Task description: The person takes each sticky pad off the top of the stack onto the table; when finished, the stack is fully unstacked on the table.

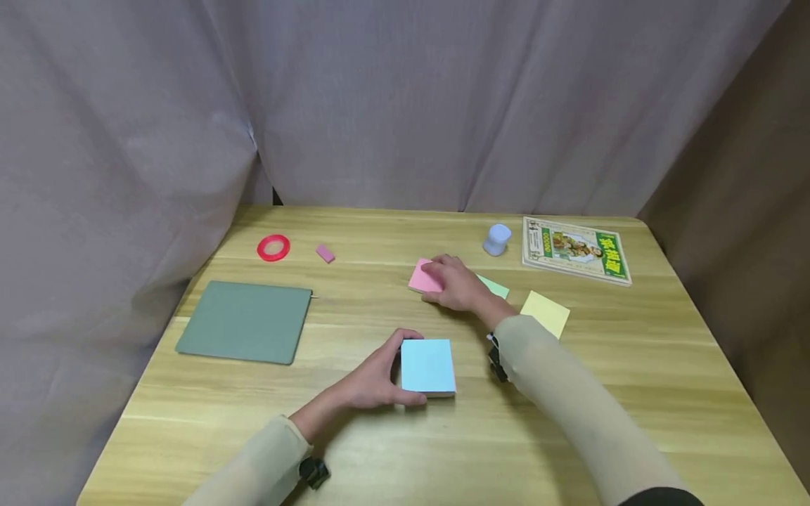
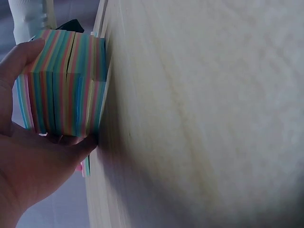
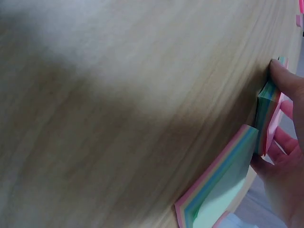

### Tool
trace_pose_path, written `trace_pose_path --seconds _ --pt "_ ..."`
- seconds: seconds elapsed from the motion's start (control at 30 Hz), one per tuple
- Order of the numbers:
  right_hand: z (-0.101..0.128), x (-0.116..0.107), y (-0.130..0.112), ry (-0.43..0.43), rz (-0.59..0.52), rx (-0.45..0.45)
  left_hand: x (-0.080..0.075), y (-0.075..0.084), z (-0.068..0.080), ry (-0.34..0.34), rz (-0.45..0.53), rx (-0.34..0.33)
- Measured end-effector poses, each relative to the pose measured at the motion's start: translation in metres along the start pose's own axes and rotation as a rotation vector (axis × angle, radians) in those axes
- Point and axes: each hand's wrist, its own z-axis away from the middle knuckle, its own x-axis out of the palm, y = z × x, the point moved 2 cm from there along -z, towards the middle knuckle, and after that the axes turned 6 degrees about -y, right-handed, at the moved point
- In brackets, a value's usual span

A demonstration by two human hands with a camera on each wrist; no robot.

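Near the middle of the table, my left hand (image 1: 373, 377) grips a thick stack of sticky notes (image 1: 428, 365) with a light blue top sheet, thumb on the near side and fingers on the far side. Striped layers of many colours show along its sides in the left wrist view, and the stack (image 2: 61, 90) stands on the wood. Farther back, my right hand (image 1: 458, 287) holds a thinner pink-topped sticky note pad (image 1: 420, 277) between thumb and fingers. A green-topped pad (image 3: 225, 178) lies right beside it, partly hidden by the hand in the head view.
A yellow-topped pad (image 1: 546, 313) lies right of the right forearm. Behind stand a pale blue cup-like object (image 1: 496, 239) and a printed booklet (image 1: 576, 249). To the left are a grey-green notebook (image 1: 247, 322), a red tape roll (image 1: 261, 249) and a small pink block (image 1: 325, 254).
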Motion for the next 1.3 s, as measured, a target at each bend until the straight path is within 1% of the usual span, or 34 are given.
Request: trace_pose_path --seconds 0.03,0.1,0.17,0.27,0.33,0.37,0.47,0.53,0.6,0.7,0.8,0.93,1.0,1.1,1.3 --pt "0.001 0.000 0.000 -0.009 0.003 0.000 0.001 -0.005 -0.001 0.001 -0.005 -0.001" --pt "0.001 0.001 0.000 -0.018 0.006 0.001 0.002 -0.006 -0.001 -0.002 0.000 -0.005" --pt "0.002 0.002 0.001 -0.023 0.009 0.003 0.003 -0.014 -0.004 -0.003 0.004 -0.011" --pt "0.002 0.002 0.000 -0.040 0.014 0.017 0.003 -0.014 -0.003 -0.004 0.011 -0.023" --pt "0.004 0.002 -0.001 -0.044 0.020 0.025 0.004 -0.024 -0.005 0.000 -0.002 -0.021" --pt "0.005 0.001 -0.002 -0.045 0.021 0.027 0.004 -0.026 -0.005 0.001 -0.007 -0.020" --pt "0.011 -0.003 -0.006 -0.028 0.008 0.018 0.004 -0.028 -0.006 0.000 -0.015 -0.021" --pt "0.017 -0.008 -0.011 -0.006 -0.010 -0.009 0.004 -0.028 -0.006 -0.001 -0.015 -0.019" --pt "0.026 -0.013 -0.019 0.011 -0.057 -0.042 0.004 -0.028 -0.006 -0.001 -0.018 -0.019" --pt "0.043 -0.019 -0.036 0.000 -0.128 -0.107 0.003 -0.027 -0.005 0.000 -0.019 -0.018" --pt "0.066 -0.020 -0.054 -0.047 -0.192 -0.160 0.003 -0.026 -0.005 0.001 -0.028 -0.021" --pt "0.099 -0.013 -0.075 -0.088 -0.214 -0.236 0.003 -0.025 -0.005 0.006 -0.049 -0.021" --pt "0.112 -0.008 -0.083 -0.098 -0.214 -0.263 0.003 -0.025 -0.005 0.008 -0.059 -0.021" --pt "0.126 0.000 -0.092 -0.097 -0.186 -0.293 0.003 -0.025 -0.004 0.011 -0.076 -0.024" --pt "0.136 0.007 -0.099 -0.059 -0.088 -0.286 0.003 -0.026 -0.004 0.010 -0.089 -0.017"
